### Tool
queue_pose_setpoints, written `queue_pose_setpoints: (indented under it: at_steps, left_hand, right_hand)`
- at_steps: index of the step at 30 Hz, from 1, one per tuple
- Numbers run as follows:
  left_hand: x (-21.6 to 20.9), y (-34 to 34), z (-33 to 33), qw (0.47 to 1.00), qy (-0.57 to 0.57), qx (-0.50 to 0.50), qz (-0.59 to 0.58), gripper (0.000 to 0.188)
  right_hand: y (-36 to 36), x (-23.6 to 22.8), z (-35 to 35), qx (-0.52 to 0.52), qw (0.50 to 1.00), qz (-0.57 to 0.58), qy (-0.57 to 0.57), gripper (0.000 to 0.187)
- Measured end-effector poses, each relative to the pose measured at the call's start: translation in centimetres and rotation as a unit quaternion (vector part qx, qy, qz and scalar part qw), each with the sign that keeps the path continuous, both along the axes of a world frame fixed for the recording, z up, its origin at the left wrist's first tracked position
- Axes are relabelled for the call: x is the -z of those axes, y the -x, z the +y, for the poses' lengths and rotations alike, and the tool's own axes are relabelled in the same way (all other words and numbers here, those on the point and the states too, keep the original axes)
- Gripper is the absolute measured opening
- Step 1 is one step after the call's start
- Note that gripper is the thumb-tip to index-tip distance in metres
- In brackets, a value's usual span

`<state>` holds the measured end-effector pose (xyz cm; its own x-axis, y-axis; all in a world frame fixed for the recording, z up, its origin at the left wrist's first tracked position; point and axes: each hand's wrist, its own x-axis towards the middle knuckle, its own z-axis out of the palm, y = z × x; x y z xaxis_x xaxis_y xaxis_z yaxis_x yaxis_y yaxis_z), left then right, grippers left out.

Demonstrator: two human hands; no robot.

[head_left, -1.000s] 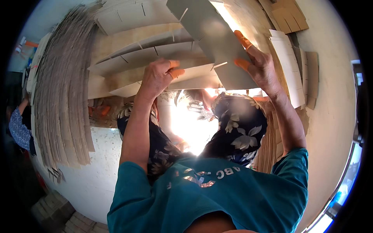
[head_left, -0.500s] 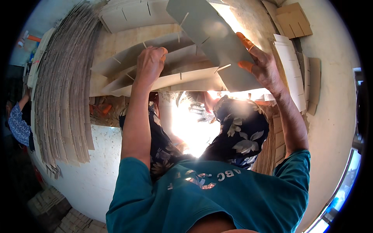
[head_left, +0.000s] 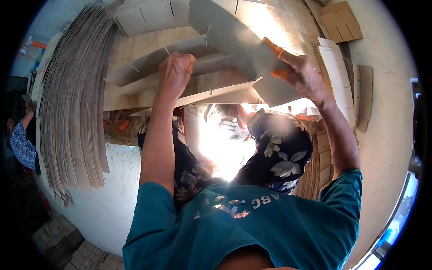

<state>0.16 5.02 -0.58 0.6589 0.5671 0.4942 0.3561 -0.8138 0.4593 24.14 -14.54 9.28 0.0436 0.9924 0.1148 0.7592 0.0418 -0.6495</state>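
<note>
My left hand (head_left: 177, 74) is closed over a slotted cardboard strip (head_left: 144, 81) standing on edge, one of several upright strips; its fingertips, one in an orange cover, are partly hidden. My right hand (head_left: 302, 76) grips the right edge of a wide grey cardboard strip (head_left: 234, 38), with orange covers on the thumb and a finger. That wide strip slants across the upright ones, from the top middle down toward my knee. A pale front strip (head_left: 209, 94) with a slot runs under my left wrist and meets the wide strip at its right end.
A wooden board (head_left: 121, 101) lies beneath the strips. Tall stacked cardboard sheets (head_left: 76, 99) stand on the left. Slotted cardboard pieces (head_left: 153, 18) lie at the back, with more panels (head_left: 335, 76) along the right wall. Another person's patterned sleeve (head_left: 23, 144) shows far left.
My right hand has shifted slightly left, and the wide strip has tilted with it. The front strip's left part has dropped nearer to me, widening the gap behind it. My left hand barely moved.
</note>
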Motion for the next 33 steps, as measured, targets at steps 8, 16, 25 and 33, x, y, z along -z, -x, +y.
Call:
queue_pose_setpoints:
  at_steps: [8,16,25,33]
  left_hand:
    - [-0.2,-0.2,-0.2,0.999,0.035,-0.013,0.025,0.015]
    - [0.4,-0.5,0.2,1.0,0.018,-0.007,0.011,0.012]
    - [0.4,0.2,0.3,0.999,0.026,0.003,0.026,0.013]
    - [-0.1,-0.5,0.1,0.999,0.039,-0.001,-0.001,0.021]
  right_hand:
    - [0.7,2.3,1.8,0.0,0.99,-0.121,0.077,0.064]
    - [0.5,2.7,3.7,-0.005,0.989,-0.05,0.138,0.066]
    - [0.9,4.0,1.1,-0.002,0.98,-0.072,0.183,0.083]
    - [1.1,4.5,0.5,-0.043,0.99,-0.117,0.066,0.102]
